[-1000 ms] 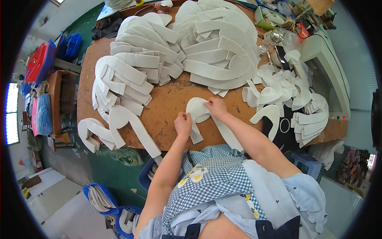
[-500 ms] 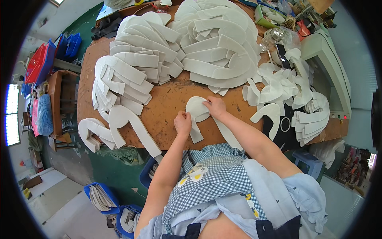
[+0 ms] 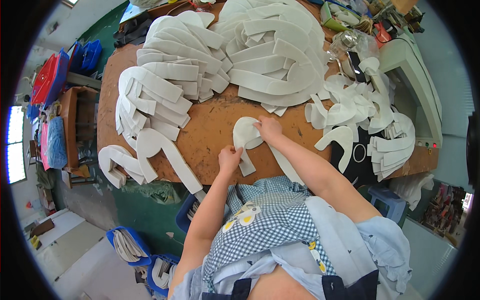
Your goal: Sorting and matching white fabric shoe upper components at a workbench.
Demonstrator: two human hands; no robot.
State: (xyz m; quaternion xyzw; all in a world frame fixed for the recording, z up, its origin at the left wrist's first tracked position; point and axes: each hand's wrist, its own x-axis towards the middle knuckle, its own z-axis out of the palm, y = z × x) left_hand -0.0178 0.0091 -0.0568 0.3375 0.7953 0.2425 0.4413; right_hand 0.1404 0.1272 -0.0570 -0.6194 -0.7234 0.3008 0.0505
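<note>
Your left hand (image 3: pixel 230 159) has slid slightly down the white curved piece (image 3: pixel 245 130), fingertips at its left side; whether they pinch, I can't tell. Your right hand (image 3: pixel 269 129) pinches its upper edge, apparently steadying it on the brown table (image 3: pixel 210 127) before you.

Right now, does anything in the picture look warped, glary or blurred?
In the head view, the table looks bowed; the window at far left glares bluish-white; the left hand and right hand, at the white curved piece, look fairly sharp; black fills the corners.
</note>
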